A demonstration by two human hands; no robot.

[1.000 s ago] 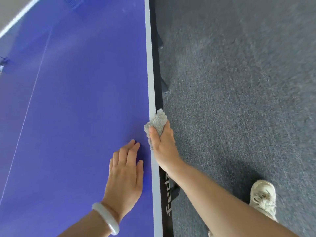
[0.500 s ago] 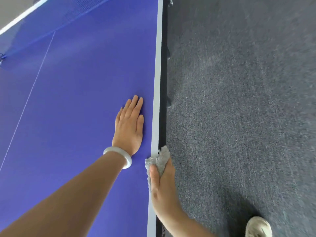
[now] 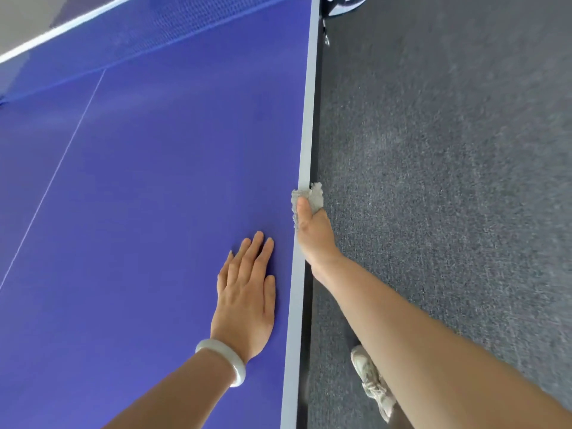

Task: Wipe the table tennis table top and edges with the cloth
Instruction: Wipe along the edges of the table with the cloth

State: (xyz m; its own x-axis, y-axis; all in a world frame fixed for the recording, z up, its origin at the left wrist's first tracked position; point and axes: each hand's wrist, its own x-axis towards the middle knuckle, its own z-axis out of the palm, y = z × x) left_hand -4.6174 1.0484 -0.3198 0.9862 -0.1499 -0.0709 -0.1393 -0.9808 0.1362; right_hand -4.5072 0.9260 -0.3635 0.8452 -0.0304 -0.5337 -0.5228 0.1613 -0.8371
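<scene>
A: What are we seeing nearest?
B: 1 shoe (image 3: 371, 382) on the carpet (image 3: 448, 181), and 1 bangle (image 3: 226, 360).
A: And the 2 hands?
B: We are seeing the left hand (image 3: 247, 292) lying flat on the table (image 3: 139, 196), fingers together. The right hand (image 3: 312, 233) is pinching 1 cloth (image 3: 314, 196) against the table's side edge, thumb on top. Farthest, 1 net (image 3: 161, 29).

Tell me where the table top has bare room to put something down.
Bare blue table top lies between the net and the left hand, and from that hand left past the thin white line. It is crowded at the right edge, where the right hand holds the cloth over it.
</scene>
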